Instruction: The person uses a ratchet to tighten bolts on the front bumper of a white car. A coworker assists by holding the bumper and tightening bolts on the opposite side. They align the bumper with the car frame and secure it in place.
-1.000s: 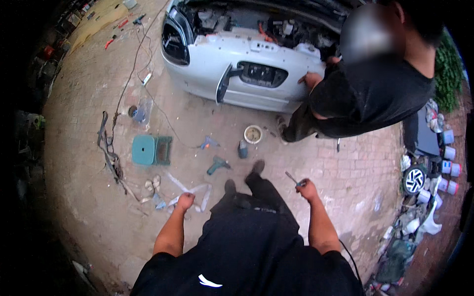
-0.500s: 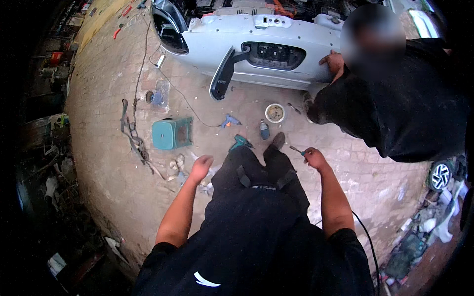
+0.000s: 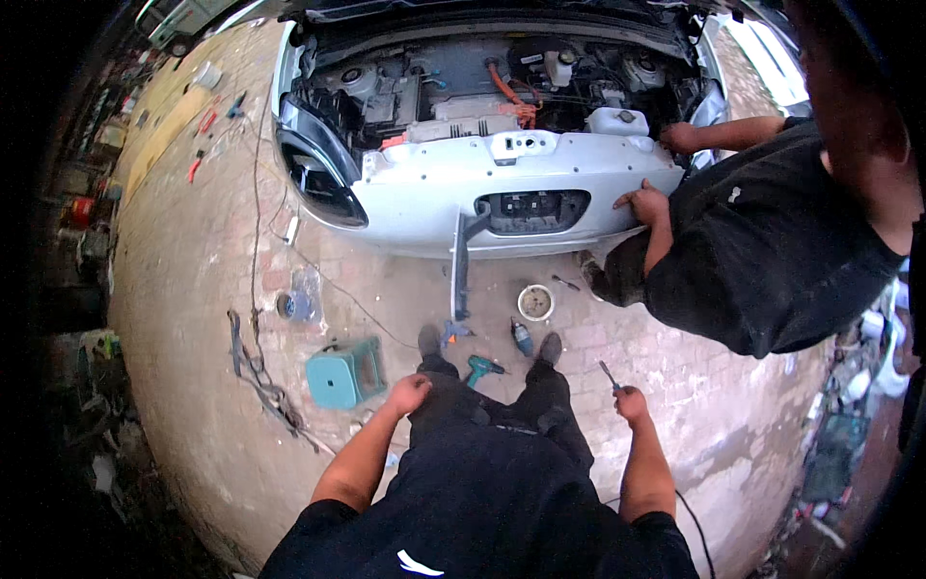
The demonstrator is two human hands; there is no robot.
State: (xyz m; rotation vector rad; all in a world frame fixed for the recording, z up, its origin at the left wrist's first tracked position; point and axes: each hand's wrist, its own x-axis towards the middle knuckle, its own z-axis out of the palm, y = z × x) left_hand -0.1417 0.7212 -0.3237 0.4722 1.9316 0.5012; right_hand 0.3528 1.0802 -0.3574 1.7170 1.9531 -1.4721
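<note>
My right hand (image 3: 632,403) is closed round a slim tool (image 3: 608,374) with a dark, narrow end and a teal part by my fingers; its exact kind is unclear. It points up and away from me, above the floor. In front of my left thigh, my left hand (image 3: 410,394) has its fingers curled, with nothing visible in them. Ahead stands a car with a silver-white front bumper (image 3: 415,193) and an exposed engine bay. A flap (image 3: 460,275) sticks out from the opening in the bumper. Neither of my hands touches the car.
A co-worker (image 3: 762,241) leans in at the right, hands on the car front. On the floor lie a teal cordless drill (image 3: 480,369), a blue glue gun (image 3: 455,332), a blue-and-black object (image 3: 522,338), a bowl (image 3: 522,307) and straps (image 3: 256,372). A teal stool (image 3: 333,376) stands left.
My view has tilted up, showing more of the engine bay. My left hand has come in against my thigh, its fingers now curled. The tool remains in my right hand, pointing more upright.
</note>
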